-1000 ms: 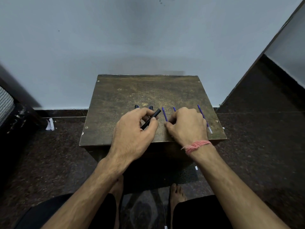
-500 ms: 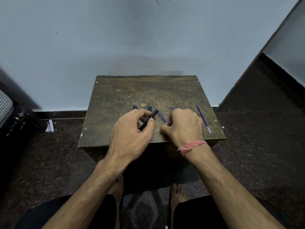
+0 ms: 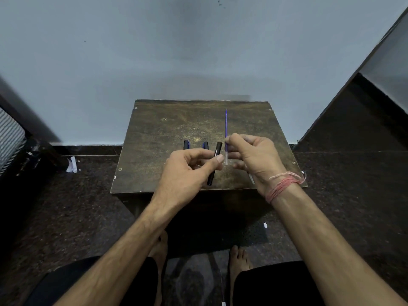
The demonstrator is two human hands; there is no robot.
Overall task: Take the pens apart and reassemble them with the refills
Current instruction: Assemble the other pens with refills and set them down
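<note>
Over stool [image 3: 154,138]: left hand [image 3: 187,171] pinches black barrel [image 3: 214,162], tilted; right hand [image 3: 254,160] pinches blue refill [image 3: 226,127] upright, just beside barrel mouth. Two pen pieces [image 3: 186,145] lie behind (caps or barrels, unclear). Judgement: disassembly done, refill not yet inserted; further pens remain.

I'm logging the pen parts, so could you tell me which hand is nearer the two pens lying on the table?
Left. The left hand sits just in front of the two pens, holding a black barrel; the right hand is farther right, pinching a blue refill.
</note>
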